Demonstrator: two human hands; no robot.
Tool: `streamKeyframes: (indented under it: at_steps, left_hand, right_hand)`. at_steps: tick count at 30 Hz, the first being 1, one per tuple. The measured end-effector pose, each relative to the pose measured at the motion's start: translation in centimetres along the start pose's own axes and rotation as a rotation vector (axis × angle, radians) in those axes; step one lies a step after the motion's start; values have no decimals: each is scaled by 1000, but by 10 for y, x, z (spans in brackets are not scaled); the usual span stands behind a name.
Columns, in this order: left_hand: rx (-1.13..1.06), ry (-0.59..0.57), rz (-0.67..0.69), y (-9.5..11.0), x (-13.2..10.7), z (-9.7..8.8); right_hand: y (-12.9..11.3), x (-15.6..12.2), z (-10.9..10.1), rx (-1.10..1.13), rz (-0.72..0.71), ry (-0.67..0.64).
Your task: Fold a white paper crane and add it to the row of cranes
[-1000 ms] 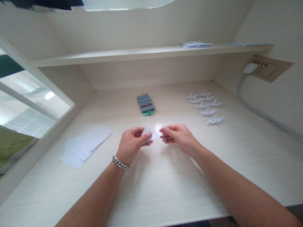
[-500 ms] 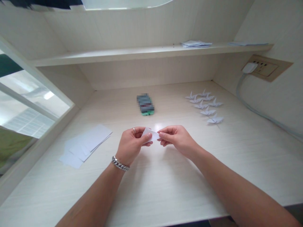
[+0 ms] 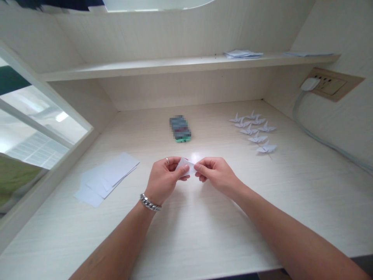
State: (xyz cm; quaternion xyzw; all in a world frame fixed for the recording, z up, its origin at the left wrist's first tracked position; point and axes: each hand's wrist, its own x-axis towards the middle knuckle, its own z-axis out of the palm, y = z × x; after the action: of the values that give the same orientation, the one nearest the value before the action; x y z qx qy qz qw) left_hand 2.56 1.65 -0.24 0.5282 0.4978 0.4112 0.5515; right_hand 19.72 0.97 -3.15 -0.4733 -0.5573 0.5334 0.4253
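Observation:
A small folded piece of white paper (image 3: 183, 163) is held between both hands above the middle of the desk. My left hand (image 3: 166, 175) is closed on its left part, with the thumb lying across the front. At the paper's right corner, the thumb and fingertips of my right hand (image 3: 214, 171) pinch it. The finer folds are too small to make out, and the fingers cover part of the paper. Several folded white paper cranes (image 3: 258, 138) stand to the right, beyond my right hand. Left of my left hand lie loose white paper sheets (image 3: 109, 177), overlapping one another.
Behind the hands a dark, blurred-out object with a green edge (image 3: 183, 139) lies on the desk (image 3: 204, 233). A shelf (image 3: 145, 68) above carries paper stacks (image 3: 243, 54). On the right wall, a white plug (image 3: 310, 84) with a grey cable (image 3: 317, 142) sits in a socket.
The whole view has shifted slightly. Both hands still hold the folded paper, and my right hand's fingers sit a little closer to the left hand. The cranes and loose sheets are unchanged.

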Motion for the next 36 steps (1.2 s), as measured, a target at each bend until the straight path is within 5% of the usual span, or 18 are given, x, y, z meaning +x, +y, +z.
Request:
streamKeyframes:
  at_steps: [14, 36]
  left_hand:
    - [9, -72, -6, -7, 2, 4]
    - [74, -83, 19, -9, 3, 5]
  right_hand:
    - [-4, -3, 1, -208, -81, 23]
    - [-6, -3, 4, -121, -62, -49]
